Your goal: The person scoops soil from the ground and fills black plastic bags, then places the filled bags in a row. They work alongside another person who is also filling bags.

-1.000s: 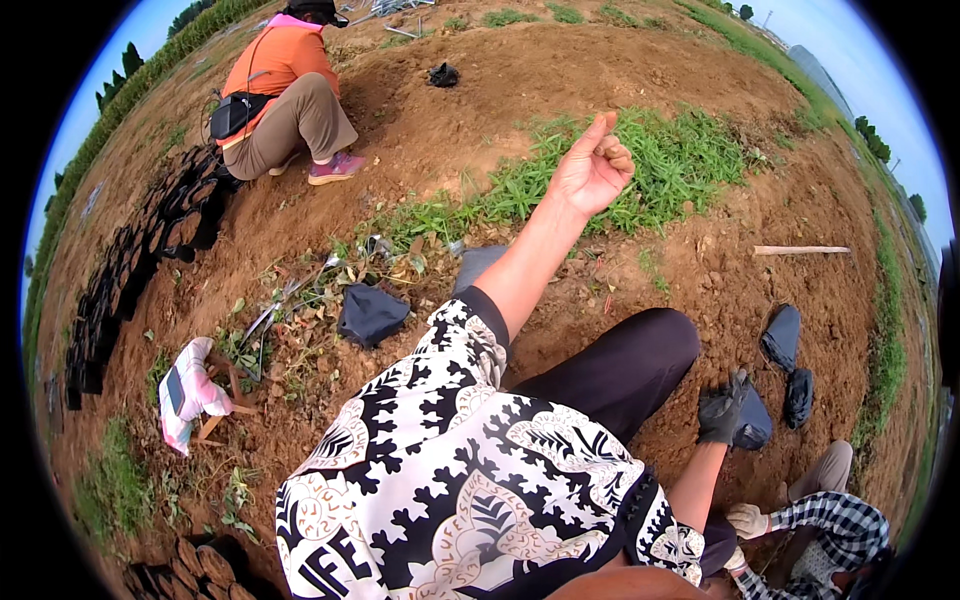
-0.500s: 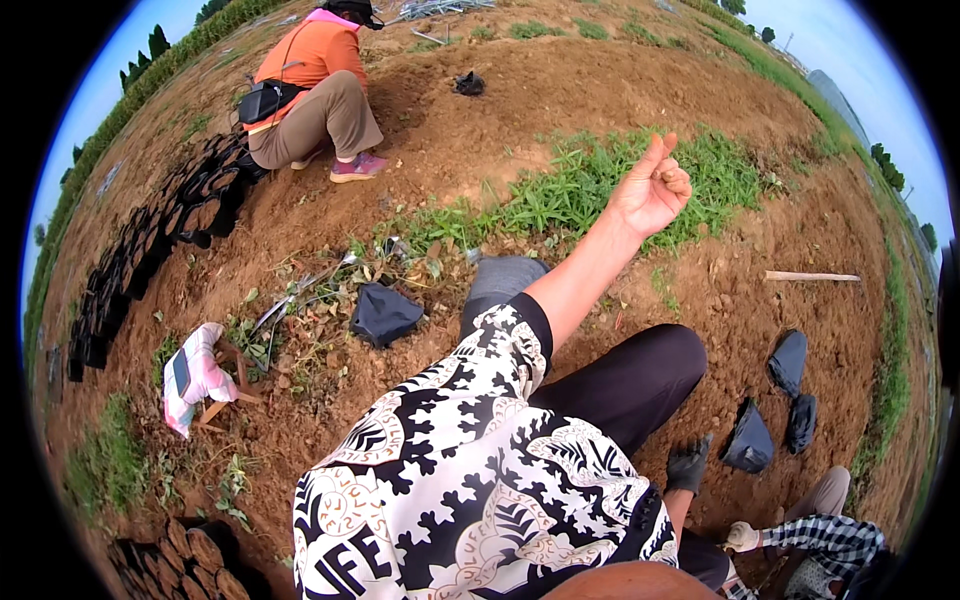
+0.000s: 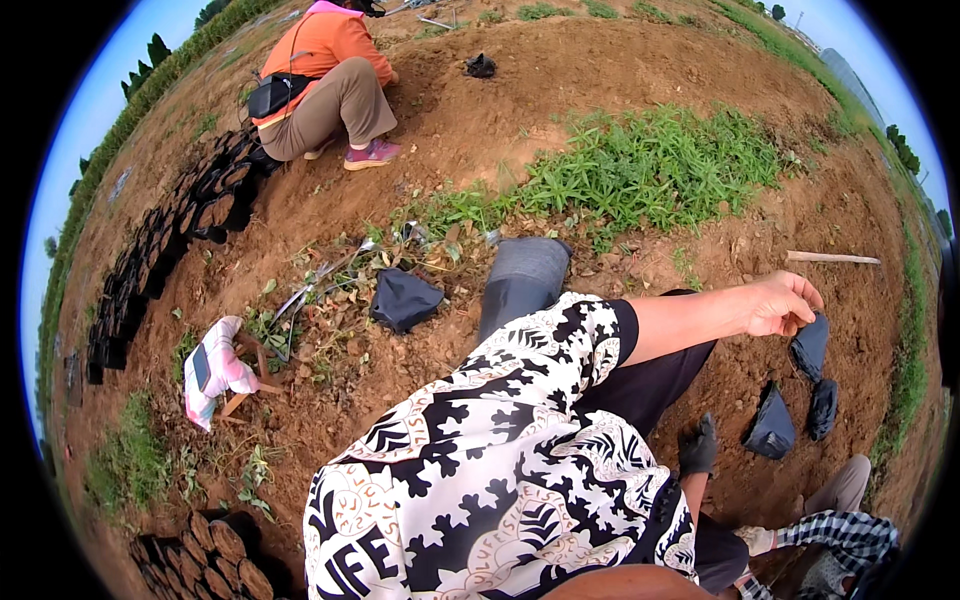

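Note:
My bare left hand (image 3: 785,304) reaches out to the right, with bent fingers at the upper end of a black plastic bag (image 3: 809,346) on the soil. The fingertips look pinched together, but whatever they hold is hidden. My right hand (image 3: 697,446), in a dark glove, is low beside my leg with fingers stretched out and nothing visible in it. Another black bag (image 3: 770,424) and a smaller, crumpled one (image 3: 823,409) lie just beyond it. To the left of my knee is a dark grey, rounded thing (image 3: 524,278) that I cannot name.
A person in orange (image 3: 318,50) squats at far left beside rows of soil-filled black pots (image 3: 165,245). At lower right, a checked sleeve (image 3: 842,535) reaches in. A small stool with a cloth (image 3: 218,370), a loose black bag (image 3: 404,299), grass (image 3: 640,165) and a stick (image 3: 833,257) are around me.
My left hand has swung from raised over the grass down and right to the black bag. My gloved right hand has stayed near my leg. The view has shifted slightly.

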The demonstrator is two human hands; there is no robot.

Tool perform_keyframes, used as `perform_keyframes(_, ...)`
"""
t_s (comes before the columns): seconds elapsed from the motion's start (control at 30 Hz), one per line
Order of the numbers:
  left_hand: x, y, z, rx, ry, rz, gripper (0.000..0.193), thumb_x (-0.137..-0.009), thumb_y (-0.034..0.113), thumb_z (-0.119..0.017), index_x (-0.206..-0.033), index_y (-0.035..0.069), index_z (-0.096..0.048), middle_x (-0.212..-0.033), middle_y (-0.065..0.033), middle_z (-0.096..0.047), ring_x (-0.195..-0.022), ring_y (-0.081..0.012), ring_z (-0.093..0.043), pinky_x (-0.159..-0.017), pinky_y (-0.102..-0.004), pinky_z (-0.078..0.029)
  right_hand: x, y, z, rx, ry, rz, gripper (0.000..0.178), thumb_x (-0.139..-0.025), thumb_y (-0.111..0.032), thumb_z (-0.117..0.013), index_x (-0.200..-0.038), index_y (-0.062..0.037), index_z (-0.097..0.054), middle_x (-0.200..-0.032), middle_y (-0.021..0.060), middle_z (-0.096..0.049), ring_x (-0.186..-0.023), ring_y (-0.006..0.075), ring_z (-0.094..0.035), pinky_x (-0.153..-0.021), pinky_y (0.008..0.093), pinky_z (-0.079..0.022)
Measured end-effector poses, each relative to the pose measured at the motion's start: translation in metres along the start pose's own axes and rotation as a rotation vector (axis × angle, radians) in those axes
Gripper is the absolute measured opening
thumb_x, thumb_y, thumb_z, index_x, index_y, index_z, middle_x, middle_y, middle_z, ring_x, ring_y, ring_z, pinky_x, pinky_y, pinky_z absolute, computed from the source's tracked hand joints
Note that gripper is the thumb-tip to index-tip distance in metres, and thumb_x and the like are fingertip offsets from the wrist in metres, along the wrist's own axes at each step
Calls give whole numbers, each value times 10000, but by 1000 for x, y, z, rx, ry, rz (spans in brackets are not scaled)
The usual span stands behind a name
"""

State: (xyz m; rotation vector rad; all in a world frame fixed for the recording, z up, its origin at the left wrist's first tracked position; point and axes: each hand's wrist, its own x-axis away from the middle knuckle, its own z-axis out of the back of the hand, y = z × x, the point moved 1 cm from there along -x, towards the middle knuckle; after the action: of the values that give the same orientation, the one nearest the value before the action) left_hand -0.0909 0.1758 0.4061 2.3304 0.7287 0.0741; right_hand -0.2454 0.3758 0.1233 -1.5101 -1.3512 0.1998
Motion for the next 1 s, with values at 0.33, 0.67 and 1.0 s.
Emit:
perform_keyframes(0.33, 2, -141, 37, -730, 99, 250, 198, -737, -46, -703, -930, -25, -661, -739, -91, -658, -634, -151, -624, -553, -284, -466, -3, 25, 11, 226, -40, 7, 147, -933, -242, -545, -829, -185, -459, -606, -54, -338, -512, 84, -350, -470, 250, -297)
perform_keyframes(0.67, 10, -156, 36, -953, 35, 289, 265, -704, -63, -735, -956, 16, -704, -853, -114, -667, -820, -205, -644, -677, -328, -513, -8, 31, 9, 204, -25, -54, 90, -900, -181, -607, -945, -133, -546, -652, -49, -481, -529, 76, -440, -470, 236, -364)
perform_keyframes(1.0, 19, -167, 41, -1418, -169, 104, 139, -730, 36, -668, -845, 67, -739, -876, -101, -715, -859, -252, -677, -737, -361, -531, -15, 28, 11, 369, -5, -38, 66, -888, -167, -606, -873, -135, -549, -618, -48, -481, -469, 78, -424, -433, 237, -336)
